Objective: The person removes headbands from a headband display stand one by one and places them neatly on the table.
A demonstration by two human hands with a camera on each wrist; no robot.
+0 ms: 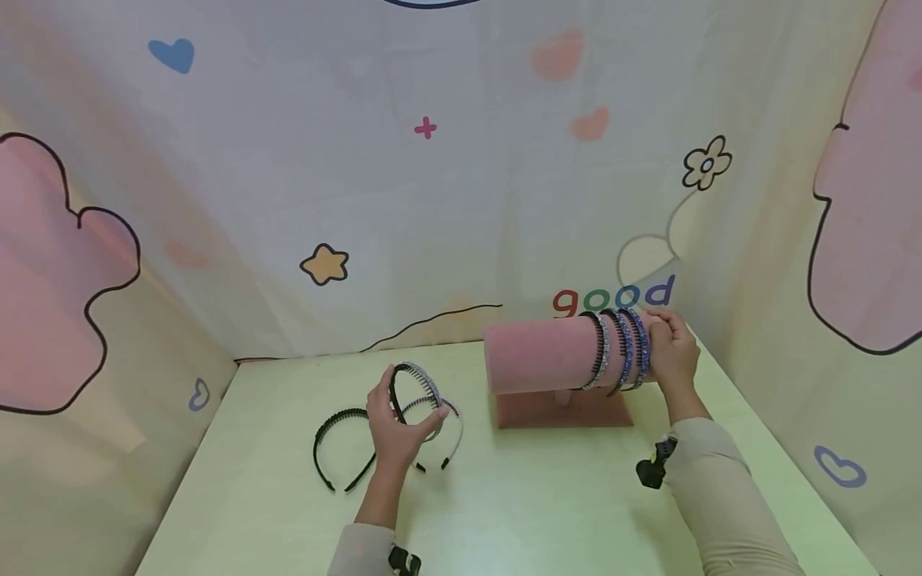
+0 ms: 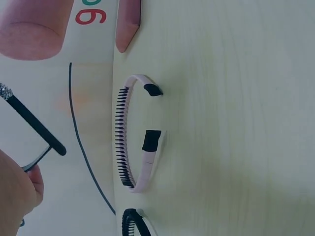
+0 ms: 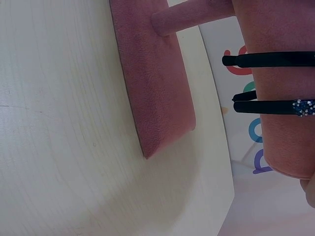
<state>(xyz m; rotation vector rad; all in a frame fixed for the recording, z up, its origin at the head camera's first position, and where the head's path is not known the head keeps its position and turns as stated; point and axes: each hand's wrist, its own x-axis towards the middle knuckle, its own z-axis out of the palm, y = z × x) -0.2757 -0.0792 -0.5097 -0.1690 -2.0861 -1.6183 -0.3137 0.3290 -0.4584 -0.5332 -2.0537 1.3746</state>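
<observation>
My left hand (image 1: 396, 428) holds a glittery silver headband (image 1: 423, 378) with comb teeth above the table, fingers on one side and thumb on the other. In the left wrist view only part of that headband (image 2: 35, 123) shows. To the right stands a pink velvet headband display stand (image 1: 540, 356), a horizontal roll on a flat base (image 3: 155, 83). My right hand (image 1: 675, 356) grips the roll's right end; the right wrist view shows just a bit of the hand (image 3: 310, 191). Beside that hand, a silver headband (image 1: 602, 352) and two blue glittery headbands (image 1: 625, 352) sit round the roll.
On the table (image 1: 461, 520), a black headband (image 1: 317, 448) lies left of my left hand. A pale pink headband (image 2: 142, 177) with dark tips lies behind and below the held one. A patterned cloth backdrop (image 1: 425, 200) rises behind the table.
</observation>
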